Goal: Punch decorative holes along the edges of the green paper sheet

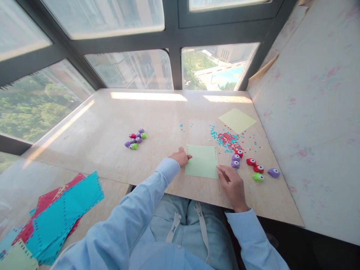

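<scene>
A pale green sheet of paper (201, 161) lies near the table's front edge, with small holes punched along its left and right sides. At its left edge is my left hand (180, 156), fingers curled around a small green craft punch (189, 159) that is mostly hidden. My right hand (231, 184) pinches the sheet's lower right edge between thumb and fingers. Right of the sheet sit two purple punches (235, 160) with eye-like dots, red punches (251, 161), a green punch (258, 177) and another purple punch (273, 172).
Red and blue punched bits (227, 140) are scattered behind the right-hand punches. A yellowish sheet (237, 120) lies further back. Several more punches (135, 139) cluster at left centre. Blue and red punched papers (64, 213) overlap at lower left. Windows and a wall (315, 112) border the table.
</scene>
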